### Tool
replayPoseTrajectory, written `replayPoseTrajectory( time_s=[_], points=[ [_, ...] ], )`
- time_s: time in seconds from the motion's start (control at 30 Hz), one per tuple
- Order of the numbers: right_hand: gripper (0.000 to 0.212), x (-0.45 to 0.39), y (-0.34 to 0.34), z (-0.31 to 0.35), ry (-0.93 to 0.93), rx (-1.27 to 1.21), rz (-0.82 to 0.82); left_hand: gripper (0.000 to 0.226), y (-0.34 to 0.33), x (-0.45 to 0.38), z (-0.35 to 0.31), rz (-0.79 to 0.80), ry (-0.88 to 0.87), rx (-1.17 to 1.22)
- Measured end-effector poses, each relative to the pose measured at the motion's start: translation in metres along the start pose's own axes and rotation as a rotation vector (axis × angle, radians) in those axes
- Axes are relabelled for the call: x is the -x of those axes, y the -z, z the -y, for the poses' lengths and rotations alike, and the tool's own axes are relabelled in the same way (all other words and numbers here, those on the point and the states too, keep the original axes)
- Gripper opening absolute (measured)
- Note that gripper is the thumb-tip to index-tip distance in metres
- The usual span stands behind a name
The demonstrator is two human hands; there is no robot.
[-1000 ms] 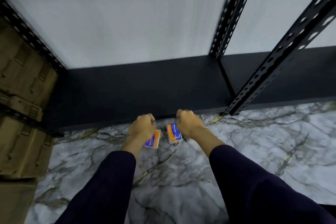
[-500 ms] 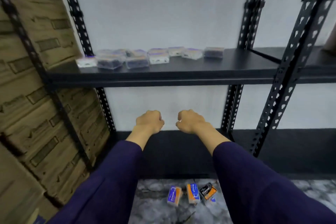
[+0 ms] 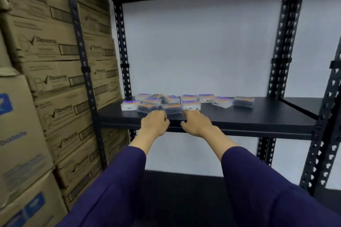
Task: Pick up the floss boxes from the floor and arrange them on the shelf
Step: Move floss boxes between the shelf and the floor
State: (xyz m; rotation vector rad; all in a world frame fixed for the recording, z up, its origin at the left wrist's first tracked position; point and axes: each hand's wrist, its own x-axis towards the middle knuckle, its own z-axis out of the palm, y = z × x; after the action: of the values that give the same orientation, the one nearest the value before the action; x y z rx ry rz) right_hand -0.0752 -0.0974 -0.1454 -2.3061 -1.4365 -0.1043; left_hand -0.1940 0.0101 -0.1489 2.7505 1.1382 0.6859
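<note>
Several small clear floss boxes (image 3: 190, 104) with purple and orange labels lie in a loose cluster on the black shelf (image 3: 258, 116), left of its middle. My left hand (image 3: 154, 122) is curled shut at the shelf's front edge, just in front of the cluster. My right hand (image 3: 198, 123) is curled the same way beside it, knuckles almost touching the nearest box. Both fists are seen from behind, so what they enclose is hidden. The floor is out of view.
Stacked cardboard cartons (image 3: 46, 83) fill the left side behind a perforated black upright (image 3: 81, 57). More black uprights (image 3: 284, 46) stand at the right. A white wall backs the shelf, and another shelf board runs overhead.
Both fists rose from the marble floor, where floss boxes still lay, up to the front edge of the shelf. My view lifted from the floor to shelf height.
</note>
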Motion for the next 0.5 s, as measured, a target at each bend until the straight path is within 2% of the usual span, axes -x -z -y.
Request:
replayPoseTrajectory(
  time_s=[0.1, 0.23, 0.5],
  points=[
    [0.041, -0.017, -0.004, 0.005, 0.050, -0.054, 0.007, 0.025, 0.002, -0.013, 0.011, -0.023, -0.006, -0.007],
    [0.045, -0.042, -0.013, 0.005, 0.083, -0.087, -0.039, 0.028, -0.003, -0.032, 0.029, -0.080, 0.002, 0.041],
    [0.054, -0.087, -0.044, -0.003, 0.137, -0.091, -0.013, 0.048, -0.035, -0.059, 0.072, -0.100, -0.020, 0.097]
  ],
)
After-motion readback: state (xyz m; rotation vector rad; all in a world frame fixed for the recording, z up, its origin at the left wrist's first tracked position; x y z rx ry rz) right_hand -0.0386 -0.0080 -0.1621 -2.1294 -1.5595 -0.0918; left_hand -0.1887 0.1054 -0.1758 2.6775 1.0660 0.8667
